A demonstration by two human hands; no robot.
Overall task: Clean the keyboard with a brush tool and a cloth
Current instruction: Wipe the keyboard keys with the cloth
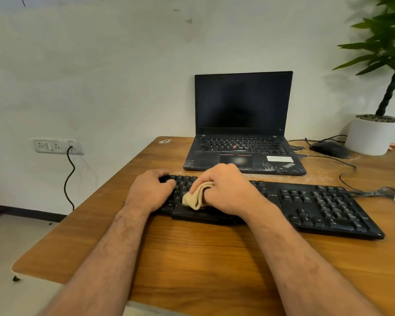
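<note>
A black full-size keyboard (317, 206) lies across the wooden table (203, 254). My right hand (226, 190) grips a bunched beige cloth (195, 197) and holds it down on the keys of the keyboard's left half. My left hand (149, 190) rests on the keyboard's left end, its fingers curled over the top left corner. No brush tool is in view.
An open black laptop (244, 133) stands just behind the keyboard. A black mouse (328, 149) and a white plant pot (369, 135) sit at the back right, with cables trailing over the table. A wall socket (56, 145) with a plugged black cable is at left.
</note>
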